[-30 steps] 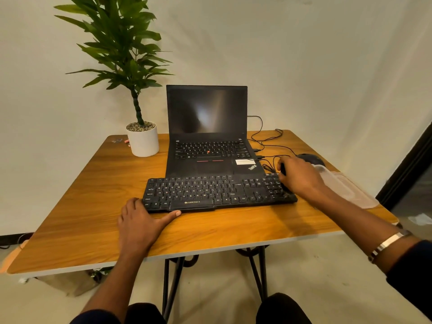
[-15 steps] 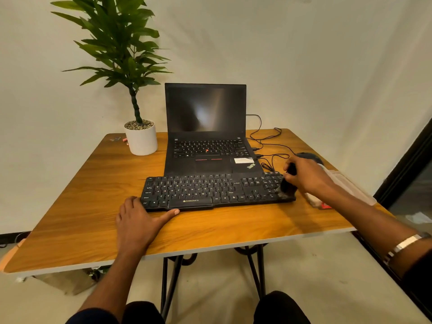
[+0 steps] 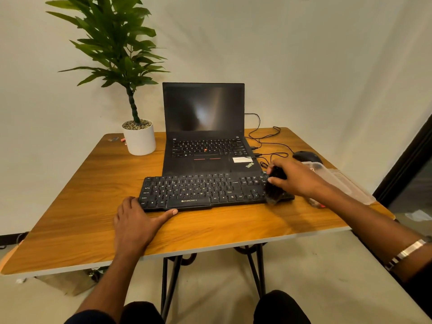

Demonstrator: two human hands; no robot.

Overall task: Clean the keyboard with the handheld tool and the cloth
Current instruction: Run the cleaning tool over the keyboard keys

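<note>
An open laptop (image 3: 205, 136) stands mid-table (image 3: 70, 218), a potted plant (image 3: 138, 127) left, a mouse (image 3: 306, 157) right.

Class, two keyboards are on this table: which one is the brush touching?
The separate black keyboard nearest the person; the right hand holds the brush on its right end. The laptop's keyboard is untouched.

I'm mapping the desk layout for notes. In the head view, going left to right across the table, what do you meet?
Potted plant → left hand → laptop → right hand, holding the dark handheld tool on the keyboard → mouse → clear plastic container.
</note>
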